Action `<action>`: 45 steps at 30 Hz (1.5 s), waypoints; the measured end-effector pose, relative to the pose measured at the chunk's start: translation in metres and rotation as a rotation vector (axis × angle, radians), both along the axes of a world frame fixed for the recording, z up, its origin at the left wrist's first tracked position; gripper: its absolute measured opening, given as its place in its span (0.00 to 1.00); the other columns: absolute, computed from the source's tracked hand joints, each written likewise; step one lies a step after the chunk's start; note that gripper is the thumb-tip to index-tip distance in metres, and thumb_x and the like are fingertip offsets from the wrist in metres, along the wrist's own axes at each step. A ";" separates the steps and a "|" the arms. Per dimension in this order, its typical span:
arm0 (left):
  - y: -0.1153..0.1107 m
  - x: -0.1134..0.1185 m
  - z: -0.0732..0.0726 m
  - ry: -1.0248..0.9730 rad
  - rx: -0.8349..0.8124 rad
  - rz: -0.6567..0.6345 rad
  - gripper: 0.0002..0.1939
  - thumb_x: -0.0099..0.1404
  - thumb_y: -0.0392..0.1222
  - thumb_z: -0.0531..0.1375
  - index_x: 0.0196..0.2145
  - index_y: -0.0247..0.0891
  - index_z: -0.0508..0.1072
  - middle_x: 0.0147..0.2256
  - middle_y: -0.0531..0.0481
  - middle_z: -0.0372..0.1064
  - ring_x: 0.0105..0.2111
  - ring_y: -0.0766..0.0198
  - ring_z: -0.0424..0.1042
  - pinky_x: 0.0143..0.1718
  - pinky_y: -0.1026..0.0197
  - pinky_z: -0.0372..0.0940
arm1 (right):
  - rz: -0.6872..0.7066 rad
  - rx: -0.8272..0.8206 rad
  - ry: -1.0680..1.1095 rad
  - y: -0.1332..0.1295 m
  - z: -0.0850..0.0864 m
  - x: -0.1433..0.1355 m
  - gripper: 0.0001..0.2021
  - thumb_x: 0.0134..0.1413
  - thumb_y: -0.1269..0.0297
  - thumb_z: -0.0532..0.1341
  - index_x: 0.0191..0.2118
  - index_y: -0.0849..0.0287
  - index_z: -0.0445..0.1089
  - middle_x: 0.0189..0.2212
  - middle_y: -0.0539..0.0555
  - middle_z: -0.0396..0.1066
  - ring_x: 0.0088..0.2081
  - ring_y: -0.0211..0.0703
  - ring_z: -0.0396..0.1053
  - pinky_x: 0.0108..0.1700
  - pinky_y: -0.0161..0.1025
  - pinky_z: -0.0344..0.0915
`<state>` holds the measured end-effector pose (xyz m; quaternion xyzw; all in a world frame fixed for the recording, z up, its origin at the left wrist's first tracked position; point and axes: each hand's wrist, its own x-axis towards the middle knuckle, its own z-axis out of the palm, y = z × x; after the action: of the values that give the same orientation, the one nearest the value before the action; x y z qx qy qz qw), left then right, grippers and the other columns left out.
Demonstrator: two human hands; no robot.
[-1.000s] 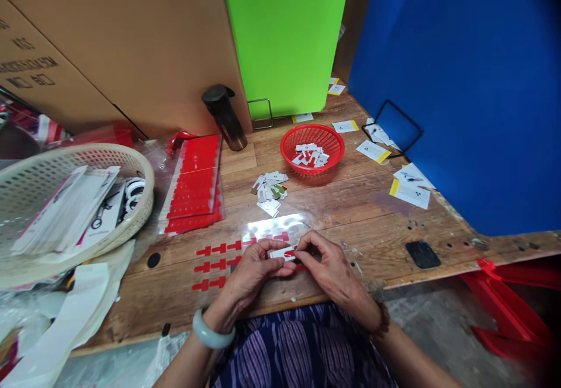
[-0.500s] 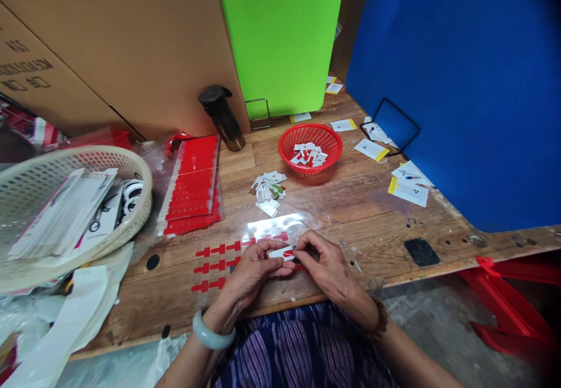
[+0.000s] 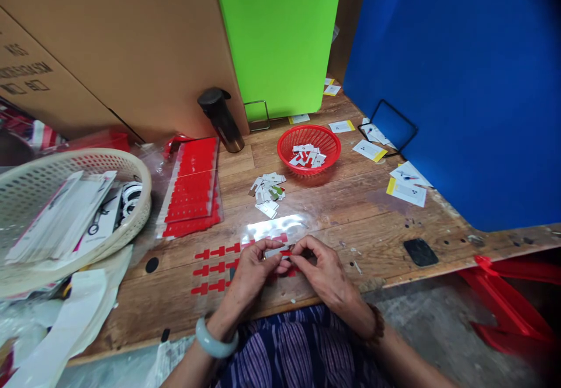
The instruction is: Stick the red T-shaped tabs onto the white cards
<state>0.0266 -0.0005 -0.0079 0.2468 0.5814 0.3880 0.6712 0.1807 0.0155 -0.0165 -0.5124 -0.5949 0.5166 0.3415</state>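
One narrow red strip (image 3: 286, 253) is now seen at the right end of the small white card (image 3: 274, 252), where a broader red patch was shown half a second earlier. The card is pinched between thumb and fingers of the left hand (image 3: 252, 270); the strip is pinched by the right hand (image 3: 325, 269). Flat red T-shaped pieces (image 3: 218, 252) are ranged in rows on the wood-grained counter (image 3: 368, 224). Notched cards (image 3: 268, 191) are heaped near a perforated red basket (image 3: 326, 133), before a smooth green panel (image 3: 280, 37).
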 end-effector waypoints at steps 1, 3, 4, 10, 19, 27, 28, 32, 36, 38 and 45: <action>0.000 0.000 0.000 0.016 0.015 0.000 0.18 0.52 0.40 0.67 0.40 0.33 0.69 0.25 0.47 0.76 0.24 0.66 0.74 0.30 0.68 0.67 | -0.008 -0.005 0.005 -0.001 0.002 -0.001 0.05 0.50 0.72 0.57 0.26 0.57 0.64 0.27 0.48 0.66 0.32 0.39 0.65 0.36 0.35 0.59; 0.000 0.000 0.001 0.023 0.033 -0.008 0.19 0.52 0.41 0.67 0.40 0.33 0.69 0.25 0.48 0.76 0.24 0.67 0.74 0.30 0.68 0.66 | -0.033 0.035 0.004 -0.001 0.005 -0.001 0.05 0.49 0.72 0.57 0.25 0.57 0.65 0.29 0.49 0.66 0.35 0.40 0.65 0.39 0.36 0.59; 0.000 0.000 0.001 0.021 0.034 -0.011 0.19 0.52 0.41 0.67 0.40 0.33 0.69 0.25 0.48 0.76 0.24 0.67 0.74 0.30 0.68 0.66 | -0.045 0.065 -0.002 -0.001 0.006 -0.001 0.06 0.49 0.72 0.57 0.24 0.57 0.65 0.29 0.50 0.66 0.37 0.41 0.64 0.41 0.36 0.59; 0.000 -0.001 0.003 0.007 0.002 -0.030 0.20 0.52 0.40 0.67 0.41 0.32 0.68 0.25 0.45 0.77 0.24 0.66 0.75 0.31 0.66 0.67 | -0.007 0.001 -0.023 0.002 0.009 0.002 0.06 0.51 0.73 0.55 0.26 0.57 0.64 0.25 0.47 0.64 0.30 0.38 0.62 0.35 0.35 0.57; 0.001 -0.004 0.001 -0.034 -0.033 -0.019 0.21 0.50 0.39 0.68 0.40 0.30 0.69 0.25 0.43 0.77 0.24 0.65 0.76 0.30 0.68 0.69 | -0.011 0.102 -0.124 0.004 -0.001 0.000 0.05 0.52 0.73 0.55 0.28 0.57 0.63 0.27 0.48 0.66 0.31 0.39 0.63 0.35 0.36 0.58; 0.002 -0.001 0.005 -0.026 -0.026 -0.008 0.21 0.51 0.38 0.68 0.41 0.29 0.68 0.25 0.43 0.77 0.23 0.66 0.75 0.30 0.68 0.69 | 0.005 0.162 -0.171 0.005 -0.010 0.000 0.06 0.52 0.74 0.56 0.29 0.56 0.63 0.27 0.48 0.66 0.31 0.39 0.64 0.36 0.36 0.58; 0.001 0.000 0.005 -0.024 -0.028 -0.004 0.21 0.51 0.38 0.68 0.41 0.29 0.68 0.25 0.43 0.77 0.23 0.66 0.75 0.30 0.68 0.69 | 0.006 0.158 -0.172 0.005 -0.010 0.000 0.06 0.52 0.74 0.56 0.29 0.56 0.63 0.27 0.48 0.66 0.31 0.39 0.64 0.36 0.36 0.58; -0.001 0.001 0.002 -0.011 -0.025 0.008 0.20 0.51 0.39 0.68 0.40 0.30 0.68 0.24 0.43 0.77 0.23 0.66 0.75 0.30 0.67 0.69 | 0.000 0.112 -0.138 0.008 -0.007 0.000 0.06 0.51 0.75 0.55 0.28 0.57 0.63 0.27 0.48 0.66 0.30 0.38 0.63 0.35 0.35 0.59; -0.001 0.003 0.001 0.000 -0.001 0.012 0.20 0.52 0.39 0.67 0.40 0.30 0.67 0.23 0.45 0.77 0.23 0.66 0.75 0.29 0.69 0.68 | 0.000 0.052 -0.075 0.012 -0.002 0.001 0.06 0.49 0.76 0.55 0.27 0.58 0.64 0.27 0.48 0.66 0.29 0.37 0.64 0.34 0.34 0.60; 0.000 0.004 0.002 0.000 0.008 0.019 0.20 0.51 0.39 0.68 0.40 0.31 0.68 0.24 0.45 0.77 0.23 0.66 0.75 0.29 0.69 0.68 | -0.009 0.054 -0.065 0.013 -0.002 0.001 0.06 0.49 0.75 0.56 0.27 0.58 0.65 0.29 0.49 0.66 0.30 0.37 0.64 0.34 0.35 0.61; 0.002 0.005 0.005 0.012 -0.016 0.031 0.21 0.51 0.41 0.68 0.41 0.31 0.69 0.24 0.45 0.77 0.22 0.66 0.75 0.28 0.69 0.68 | -0.069 0.068 -0.084 0.014 -0.008 0.004 0.08 0.50 0.73 0.57 0.38 0.57 0.65 0.31 0.49 0.65 0.31 0.38 0.66 0.35 0.37 0.64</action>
<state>0.0316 0.0019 -0.0033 0.2349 0.5923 0.3922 0.6635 0.1844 0.0292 -0.0245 -0.5419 -0.6079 0.4619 0.3514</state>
